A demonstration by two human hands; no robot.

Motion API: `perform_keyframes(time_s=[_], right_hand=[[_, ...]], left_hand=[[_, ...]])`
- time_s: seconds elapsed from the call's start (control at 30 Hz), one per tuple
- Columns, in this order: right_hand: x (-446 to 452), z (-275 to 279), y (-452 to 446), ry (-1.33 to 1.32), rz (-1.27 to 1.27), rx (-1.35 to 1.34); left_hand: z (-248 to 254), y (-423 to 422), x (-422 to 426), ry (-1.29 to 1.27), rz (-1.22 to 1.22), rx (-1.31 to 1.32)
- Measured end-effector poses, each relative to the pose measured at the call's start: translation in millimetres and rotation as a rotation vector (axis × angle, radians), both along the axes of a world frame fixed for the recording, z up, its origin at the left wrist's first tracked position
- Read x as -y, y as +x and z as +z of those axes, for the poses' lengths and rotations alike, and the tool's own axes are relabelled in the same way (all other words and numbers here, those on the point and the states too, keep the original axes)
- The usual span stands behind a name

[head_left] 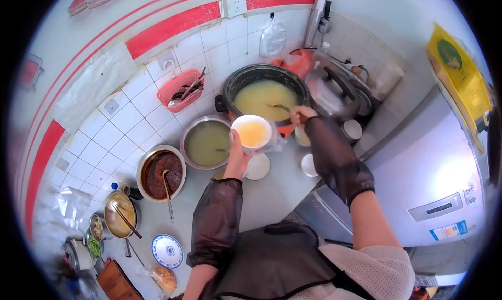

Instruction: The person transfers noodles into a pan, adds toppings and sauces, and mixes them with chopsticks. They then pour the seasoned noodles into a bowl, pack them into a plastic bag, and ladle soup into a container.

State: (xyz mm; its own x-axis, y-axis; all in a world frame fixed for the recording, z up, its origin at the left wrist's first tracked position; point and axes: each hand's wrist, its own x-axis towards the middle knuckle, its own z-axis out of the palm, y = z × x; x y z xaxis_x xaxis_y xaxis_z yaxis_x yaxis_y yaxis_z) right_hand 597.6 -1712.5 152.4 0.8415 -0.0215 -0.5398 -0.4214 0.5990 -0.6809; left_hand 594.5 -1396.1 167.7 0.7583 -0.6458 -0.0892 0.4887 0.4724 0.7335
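My left hand [238, 156] is wrapped round the side of a white bowl [252, 131] lined with a clear plastic bag. Pale yellow porridge lies in the bowl. My right hand [302, 115] grips the handle of a ladle [280, 107], whose head is down in the yellow porridge [264, 97] of a big dark cooker pot [238, 80]. The bowl is held in front of the pot, over the counter. Dark sleeve covers are on both forearms.
Left of the pot stand a steel basin of greenish liquid [206, 143] and a bowl of dark red sauce [163, 172]. Smaller bowls [309, 165] sit near my right forearm. A red basket [178, 93] hangs on the tiles. A fridge [429, 159] rises at the right.
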Motion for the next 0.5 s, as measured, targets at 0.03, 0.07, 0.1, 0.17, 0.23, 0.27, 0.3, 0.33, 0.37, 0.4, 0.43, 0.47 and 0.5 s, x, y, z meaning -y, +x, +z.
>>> perform_keyframes(time_s=[0.03, 0.07, 0.1, 0.17, 0.23, 0.27, 0.3, 0.33, 0.37, 0.4, 0.43, 0.47, 0.5], right_hand=[[-11, 5, -9, -0.218, -0.058, 0.011], [-23, 12, -18, -0.437, -0.116, 0.021], [-33, 22, -26, -0.419, -0.145, 0.009], [-41, 44, -44, -0.429, -0.179, -0.002], [-48, 63, -62, -0.432, -0.206, 0.014], [-45, 66, -69, -0.432, -0.21, 0.013], [-39, 69, -77, -0.344, -0.153, 0.032], [-37, 74, -83, -0.258, -0.094, 0.054], [-37, 77, -89, -0.233, -0.087, 0.073], [-35, 82, -96, -0.233, -0.09, 0.074], [-37, 98, -105, -0.186, -0.028, 0.082], [-40, 114, -114, -0.139, 0.035, 0.09], [-44, 131, -123, -0.148, 0.08, 0.096]], left_hand=[[-2, 1, 1, 0.0, 0.0, -0.001], [-5, 3, 3, -0.012, -0.006, 0.004], [-8, 5, 5, -0.023, -0.014, 0.008], [-7, 6, 10, -0.008, -0.008, 0.007], [-11, 12, 16, 0.008, -0.002, 0.006], [-15, 17, 22, -0.004, -0.014, 0.025], [-19, 23, 27, -0.018, -0.027, 0.045], [-18, 25, 31, -0.019, -0.032, 0.046], [-16, 28, 35, -0.028, -0.036, 0.062], [-15, 30, 37, -0.035, -0.04, 0.077], [-11, 31, 40, -0.035, -0.042, 0.077], [-3, 31, 41, -0.011, -0.044, 0.051], [3, 30, 41, 0.013, -0.045, 0.023]])
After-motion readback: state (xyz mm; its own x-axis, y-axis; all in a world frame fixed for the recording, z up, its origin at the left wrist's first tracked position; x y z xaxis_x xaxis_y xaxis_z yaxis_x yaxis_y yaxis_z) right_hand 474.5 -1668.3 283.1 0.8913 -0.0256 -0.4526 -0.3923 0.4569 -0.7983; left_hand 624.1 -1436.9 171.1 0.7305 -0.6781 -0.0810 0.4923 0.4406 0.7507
